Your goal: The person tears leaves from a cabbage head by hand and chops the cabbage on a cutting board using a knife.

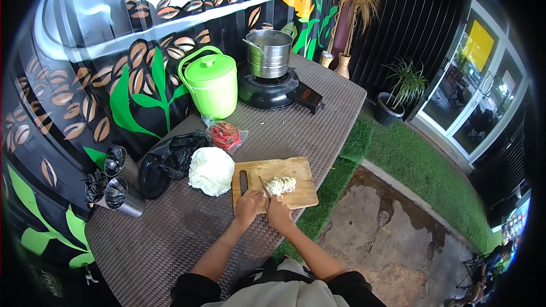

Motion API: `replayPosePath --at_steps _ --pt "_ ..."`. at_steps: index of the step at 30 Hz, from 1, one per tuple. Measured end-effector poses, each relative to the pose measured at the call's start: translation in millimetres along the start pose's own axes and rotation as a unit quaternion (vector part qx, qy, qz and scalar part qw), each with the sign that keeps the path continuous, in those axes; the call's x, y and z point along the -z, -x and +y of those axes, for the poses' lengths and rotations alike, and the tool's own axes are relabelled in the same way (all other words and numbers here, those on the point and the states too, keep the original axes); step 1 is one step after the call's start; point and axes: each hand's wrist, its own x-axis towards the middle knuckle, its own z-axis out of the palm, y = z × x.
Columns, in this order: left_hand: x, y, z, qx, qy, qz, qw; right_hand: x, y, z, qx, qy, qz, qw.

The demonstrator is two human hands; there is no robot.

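Observation:
A knife (263, 184) points away from me over the wooden cutting board (304, 177). My right hand (278, 214) is closed round its handle at the board's near edge. Beside it, my left hand (248, 208) rests at the board's near edge with curled fingers close to the knife; what they hold, if anything, is hidden. A small heap of pale shredded cabbage (281, 185) lies just right of the blade. Left of the board sits a large whitish cabbage (211, 171), apart from both hands.
Behind the cabbage lie a bag of red chillies (226, 135) and a black plastic bag (181, 150). Farther back stand a green lidded bucket (215, 86) and a steel pot (269, 54) on a black stove (267, 92). Metal cutlery holders (129, 200) stand at the left.

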Motion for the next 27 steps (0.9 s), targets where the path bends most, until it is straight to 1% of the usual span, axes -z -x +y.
replayPosePath --at_steps 1,3,7,9,13,15,16,18,22,24,25,27 --pt "0 0 1 -0.013 -0.016 0.008 1.000 3 -2 3 0.000 0.000 0.001 1.000" --pt "-1 0 2 -0.008 -0.022 0.013 1.000 7 -4 5 0.032 0.019 -0.012 0.999" --pt "-2 1 -1 -0.002 -0.014 0.021 1.000 -8 10 7 0.022 0.028 -0.003 0.999" --pt "-4 1 -4 -0.004 -0.010 0.022 1.000 -22 12 6 -0.005 0.017 0.070 0.997" --pt "-5 3 -6 0.000 -0.010 0.012 1.000 -25 8 7 -0.006 -0.008 0.071 0.997" --pt "-3 5 -3 -0.002 -0.011 0.022 1.000 -19 -3 7 -0.004 -0.028 0.036 0.999" --pt "-3 6 -1 -0.002 -0.011 0.032 0.999 -14 -5 9 -0.005 -0.028 0.037 0.999" --pt "-4 8 2 -0.005 -0.010 0.038 0.999 -3 -8 10 0.014 -0.004 -0.003 1.000" --pt "-5 9 0 -0.005 0.004 0.039 0.999 1 7 6 0.004 0.007 -0.013 1.000" --pt "-4 8 0 -0.011 0.004 0.037 0.999 -10 15 3 -0.030 -0.001 0.015 0.999" --pt "-2 9 0 -0.016 0.003 0.032 0.999 -16 16 3 -0.029 -0.001 0.014 0.999" --pt "-4 10 -2 -0.010 0.011 0.029 0.999 -24 16 4 -0.014 0.019 0.063 0.998"
